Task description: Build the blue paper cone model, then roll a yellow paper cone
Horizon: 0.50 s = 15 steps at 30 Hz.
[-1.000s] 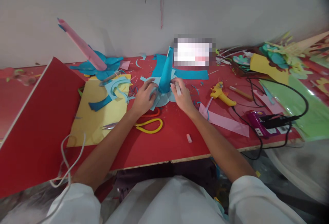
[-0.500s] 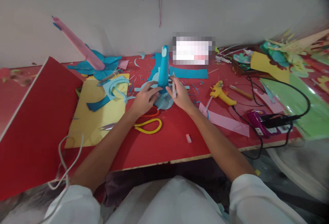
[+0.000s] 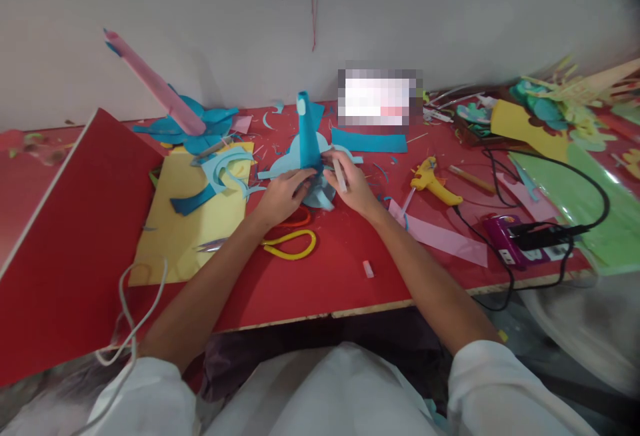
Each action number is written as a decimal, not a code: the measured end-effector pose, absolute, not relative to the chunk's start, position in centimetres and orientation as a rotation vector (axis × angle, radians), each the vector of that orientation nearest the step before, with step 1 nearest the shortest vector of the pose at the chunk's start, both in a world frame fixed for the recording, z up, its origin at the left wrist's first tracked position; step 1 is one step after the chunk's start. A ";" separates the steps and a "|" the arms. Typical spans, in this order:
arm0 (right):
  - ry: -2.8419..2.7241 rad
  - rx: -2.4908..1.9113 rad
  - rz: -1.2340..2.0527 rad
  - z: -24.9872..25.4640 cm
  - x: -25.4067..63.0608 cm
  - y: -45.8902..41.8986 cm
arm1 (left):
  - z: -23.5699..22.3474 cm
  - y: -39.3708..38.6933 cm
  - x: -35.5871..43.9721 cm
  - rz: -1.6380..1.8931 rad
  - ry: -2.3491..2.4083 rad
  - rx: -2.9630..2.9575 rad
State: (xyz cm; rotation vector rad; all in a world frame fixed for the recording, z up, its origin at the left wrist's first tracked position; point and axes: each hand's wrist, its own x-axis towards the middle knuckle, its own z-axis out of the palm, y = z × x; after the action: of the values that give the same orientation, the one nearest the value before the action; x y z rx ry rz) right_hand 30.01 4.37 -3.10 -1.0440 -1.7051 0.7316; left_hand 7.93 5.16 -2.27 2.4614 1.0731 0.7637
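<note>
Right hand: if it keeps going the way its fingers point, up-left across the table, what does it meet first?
Probably the blue paper tube: the right hand, holding a white stick, already has fingertips at its base. The left hand is opposite. Depth is unclear.

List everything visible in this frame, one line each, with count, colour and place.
paper tube: 1, blue, upright at centre, on a pale blue disc
glue stick: 1, whitish, in right hand
scissors: 1, yellow handles, near the left wrist
glue gun: 1, yellow, right of centre
yellow sheet: 1, left of centre, blue scraps on it
pink roll: 1, leaning, back left
red board: 1, far left
power strip: 1, purple, right
table: 1, red
left hand: at the tube's base
right hand: beside the tube
</note>
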 end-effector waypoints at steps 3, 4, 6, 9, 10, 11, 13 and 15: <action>-1.718 -1.019 0.787 -2.9 29.9 4.1 | -2.3 5.2 7.9 0.731 1.029 2.509; -1.724 -1.015 0.798 -2.9 29.9 4.1 | -2.3 5.2 7.9 0.722 1.014 2.526; -1.737 -1.022 0.788 -3.1 29.9 4.2 | -2.4 5.3 7.9 0.722 1.001 2.548; -1.696 -1.061 0.696 -3.1 30.0 4.3 | -2.4 5.4 7.8 0.732 1.044 2.560; -1.653 -1.075 0.672 -3.1 30.2 4.3 | -2.4 5.4 7.8 0.728 1.071 2.569; -1.601 -1.087 0.662 -3.0 30.3 4.2 | -2.4 5.4 7.7 0.720 1.099 2.581; -1.492 -1.108 0.680 -2.8 30.6 4.1 | -2.5 5.3 7.7 0.687 1.151 2.615; -1.422 -1.117 0.734 -2.7 30.9 4.1 | -2.5 5.2 7.7 0.630 1.170 2.656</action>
State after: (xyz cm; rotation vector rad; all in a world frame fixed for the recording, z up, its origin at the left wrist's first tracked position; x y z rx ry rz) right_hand 30.86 4.06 -2.68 -1.1174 -1.4222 0.7341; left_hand 7.74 5.20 -2.49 2.6562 1.1704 0.6295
